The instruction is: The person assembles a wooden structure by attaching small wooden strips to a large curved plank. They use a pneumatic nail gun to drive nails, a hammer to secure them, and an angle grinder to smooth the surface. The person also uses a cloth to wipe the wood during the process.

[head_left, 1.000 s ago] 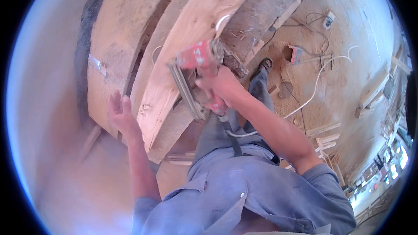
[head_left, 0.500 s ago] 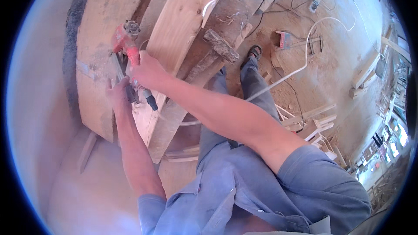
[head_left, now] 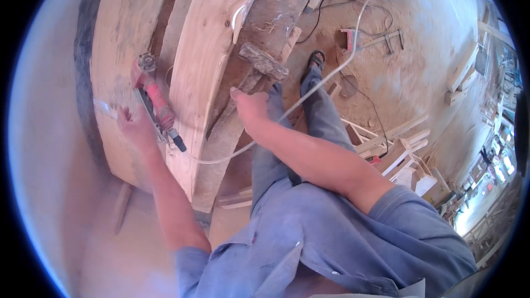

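The left hand (head_left: 134, 124) is half open, palm side partly up, its fingers loosely bent; whether it touches the red nail gun (head_left: 157, 97) just beside it, I cannot tell. The right hand (head_left: 253, 111) has its foremost finger stretched toward ten o'clock, over the handle of a rough-headed hammer (head_left: 264, 62); how firmly it grips, if at all, I cannot tell.

The nail gun lies slantwise over the boards at one o'clock from the left hand, its head toward eleven and its black hose fitting (head_left: 178, 140) toward five. The hammer's head is at twelve o'clock from the right hand, its handle running toward seven.

A pale, curved board (head_left: 201, 58) runs between the hands, and a wide, stained board (head_left: 130, 19) lies under the left one, with a shiny strip (head_left: 104, 107) at ten o'clock from that hand. From the fitting, a whitish hose (head_left: 314, 89) loops past the right forearm and climbs toward one o'clock.

Farther out, a sandalled foot (head_left: 315, 59) stands at about one o'clock from the right hand, a bar clamp (head_left: 381, 40) lies on the dusty floor (head_left: 419, 72) at two, and wooden frames (head_left: 411, 154) sit between three and four.
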The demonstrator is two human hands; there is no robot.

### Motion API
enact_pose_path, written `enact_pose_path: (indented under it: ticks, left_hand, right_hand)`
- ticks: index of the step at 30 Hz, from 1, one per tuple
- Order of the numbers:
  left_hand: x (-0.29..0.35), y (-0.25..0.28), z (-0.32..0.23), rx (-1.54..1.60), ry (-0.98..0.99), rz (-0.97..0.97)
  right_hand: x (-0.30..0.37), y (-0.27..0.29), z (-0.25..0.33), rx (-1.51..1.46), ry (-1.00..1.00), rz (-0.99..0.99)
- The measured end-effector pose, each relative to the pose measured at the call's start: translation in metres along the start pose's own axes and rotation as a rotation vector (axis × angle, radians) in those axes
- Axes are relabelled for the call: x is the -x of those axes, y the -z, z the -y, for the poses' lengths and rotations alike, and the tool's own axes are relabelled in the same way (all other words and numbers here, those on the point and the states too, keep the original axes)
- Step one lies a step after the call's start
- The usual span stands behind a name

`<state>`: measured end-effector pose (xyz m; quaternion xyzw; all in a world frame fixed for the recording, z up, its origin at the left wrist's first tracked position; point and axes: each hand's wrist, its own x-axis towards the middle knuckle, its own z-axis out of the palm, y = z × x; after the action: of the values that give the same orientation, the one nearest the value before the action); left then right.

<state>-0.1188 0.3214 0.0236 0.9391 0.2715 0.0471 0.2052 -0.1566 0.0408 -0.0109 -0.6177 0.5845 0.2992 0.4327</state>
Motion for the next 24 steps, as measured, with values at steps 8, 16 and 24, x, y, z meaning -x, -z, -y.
enact_pose_path:
  ticks: [8,16,24]
  left_hand:
    - [0.024,-0.090,-0.202,0.001,-0.412,0.349]
    - [-0.014,-0.120,-0.232,-0.013,-0.428,0.623]
    - [-0.021,-0.117,-0.254,0.009,-0.413,0.715]
  right_hand:
    - [-0.003,0.029,-0.012,0.300,0.239,0.165]
    - [-0.088,0.092,-0.036,0.394,0.707,0.133]
    - [-0.083,0.136,0.015,0.882,1.153,0.463]
